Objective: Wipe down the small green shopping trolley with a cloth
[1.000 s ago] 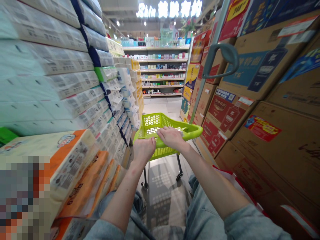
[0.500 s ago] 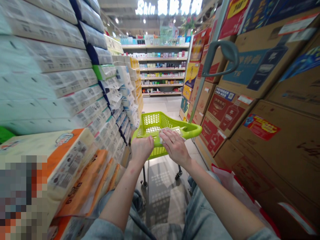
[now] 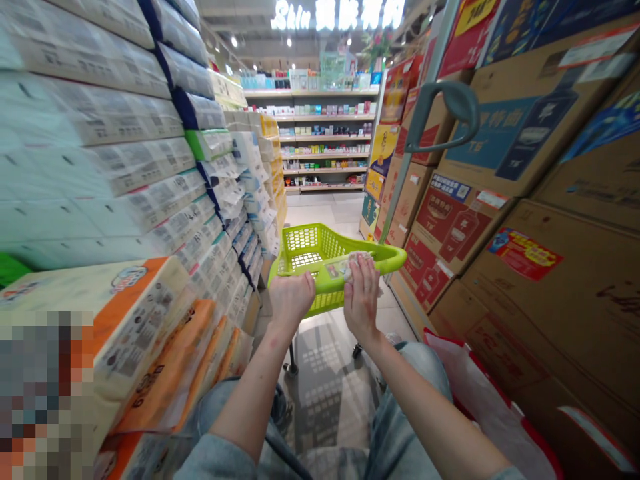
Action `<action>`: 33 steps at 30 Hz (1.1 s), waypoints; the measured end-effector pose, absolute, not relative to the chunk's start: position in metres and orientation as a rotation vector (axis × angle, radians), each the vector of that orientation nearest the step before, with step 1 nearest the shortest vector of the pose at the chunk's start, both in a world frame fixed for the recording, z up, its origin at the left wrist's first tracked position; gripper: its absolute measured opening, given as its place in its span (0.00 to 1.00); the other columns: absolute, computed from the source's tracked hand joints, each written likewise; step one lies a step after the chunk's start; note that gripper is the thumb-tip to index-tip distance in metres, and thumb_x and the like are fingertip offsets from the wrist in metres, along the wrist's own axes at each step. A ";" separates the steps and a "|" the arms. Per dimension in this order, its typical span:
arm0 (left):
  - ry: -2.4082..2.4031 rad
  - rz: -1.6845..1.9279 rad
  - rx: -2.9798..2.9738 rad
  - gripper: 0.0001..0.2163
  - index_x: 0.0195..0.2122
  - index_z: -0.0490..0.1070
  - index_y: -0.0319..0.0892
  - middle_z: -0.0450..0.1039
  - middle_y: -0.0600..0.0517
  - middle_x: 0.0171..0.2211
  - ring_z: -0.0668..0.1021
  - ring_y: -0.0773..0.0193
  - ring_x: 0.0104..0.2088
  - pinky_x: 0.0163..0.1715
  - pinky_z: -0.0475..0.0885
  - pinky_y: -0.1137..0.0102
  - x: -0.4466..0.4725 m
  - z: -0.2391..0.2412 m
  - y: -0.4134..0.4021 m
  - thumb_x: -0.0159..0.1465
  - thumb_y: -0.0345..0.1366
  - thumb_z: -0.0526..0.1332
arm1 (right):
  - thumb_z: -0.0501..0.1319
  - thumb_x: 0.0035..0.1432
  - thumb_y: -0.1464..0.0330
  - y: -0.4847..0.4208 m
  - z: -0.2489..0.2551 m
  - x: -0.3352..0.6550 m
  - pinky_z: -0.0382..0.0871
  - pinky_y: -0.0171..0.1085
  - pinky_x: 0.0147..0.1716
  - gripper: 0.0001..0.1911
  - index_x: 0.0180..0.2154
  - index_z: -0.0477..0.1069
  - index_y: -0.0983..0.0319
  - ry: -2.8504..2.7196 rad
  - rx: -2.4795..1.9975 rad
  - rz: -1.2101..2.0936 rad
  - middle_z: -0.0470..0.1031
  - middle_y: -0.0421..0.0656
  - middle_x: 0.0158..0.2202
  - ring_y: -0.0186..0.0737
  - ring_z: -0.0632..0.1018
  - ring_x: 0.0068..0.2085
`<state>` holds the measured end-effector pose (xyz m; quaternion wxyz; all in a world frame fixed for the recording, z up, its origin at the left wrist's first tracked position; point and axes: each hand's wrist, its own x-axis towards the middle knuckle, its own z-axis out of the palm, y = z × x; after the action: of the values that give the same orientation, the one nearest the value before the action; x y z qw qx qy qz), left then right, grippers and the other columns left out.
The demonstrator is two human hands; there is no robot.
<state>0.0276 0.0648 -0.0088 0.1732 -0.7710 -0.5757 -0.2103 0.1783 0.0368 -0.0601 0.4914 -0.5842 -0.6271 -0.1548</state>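
In front of me stands a lime-green shopping cart [image 3: 325,241] with a perforated basket on dark legs with casters. My left hand [image 3: 293,295] is wrapped round the left part of its near rim. On the right part of the same rim, my right hand [image 3: 362,293] presses a crumpled white wipe [image 3: 359,256] against the handle panel. A pale label shows on the panel, just left of the wipe. The wipe sticks out beyond the fingertips, and part of it is hidden under the hand.
Packs of tissue paper [image 3: 135,147] are stacked high on my left. Cardboard cartons [image 3: 540,267] line the right side, with a grey handle on a pole [image 3: 443,120] before them. A red-edged white bag [image 3: 480,393] lies low right. Product shelves [image 3: 325,133] stand ahead.
My right hand has slid right along the cart's rim with the wipe, uncovering the label. The left hand keeps its hold, and the cart has shifted very slightly right.
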 end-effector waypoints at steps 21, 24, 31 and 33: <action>-1.635 -0.624 -2.210 0.28 0.26 0.76 0.35 0.74 0.42 0.22 0.76 0.58 0.25 0.29 0.63 0.65 0.041 -0.011 0.063 0.67 0.39 0.39 | 0.43 0.64 0.69 0.062 -0.060 0.266 0.49 0.55 0.62 0.22 0.57 0.62 0.60 -1.506 -1.318 -0.388 0.67 0.48 0.56 0.44 0.63 0.60; -1.656 -0.627 -2.232 0.28 0.26 0.76 0.35 0.75 0.41 0.22 0.76 0.58 0.25 0.29 0.63 0.65 0.046 -0.011 0.062 0.68 0.39 0.38 | 0.43 0.63 0.71 0.059 -0.048 0.244 0.51 0.53 0.61 0.22 0.56 0.63 0.60 -1.608 -1.260 -0.328 0.67 0.47 0.56 0.44 0.63 0.60; -1.625 -0.606 -2.260 0.28 0.28 0.76 0.35 0.75 0.40 0.24 0.76 0.56 0.25 0.28 0.61 0.64 0.047 -0.009 0.060 0.68 0.39 0.37 | 0.50 0.58 0.72 0.061 -0.010 0.209 0.56 0.46 0.59 0.20 0.51 0.68 0.62 -1.981 -1.291 -0.269 0.71 0.46 0.52 0.44 0.67 0.55; -1.627 -0.599 -2.266 0.28 0.29 0.76 0.35 0.75 0.41 0.24 0.76 0.55 0.25 0.28 0.61 0.64 0.047 -0.008 0.059 0.68 0.39 0.37 | 0.50 0.59 0.71 0.066 0.001 0.204 0.60 0.42 0.55 0.18 0.49 0.70 0.63 -2.062 -1.370 -0.235 0.73 0.46 0.49 0.43 0.69 0.51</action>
<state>0.0469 0.0593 -0.0084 0.1439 -0.7859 -0.5643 -0.2077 0.2040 0.0664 0.0009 0.3218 -0.5215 -0.7852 -0.0894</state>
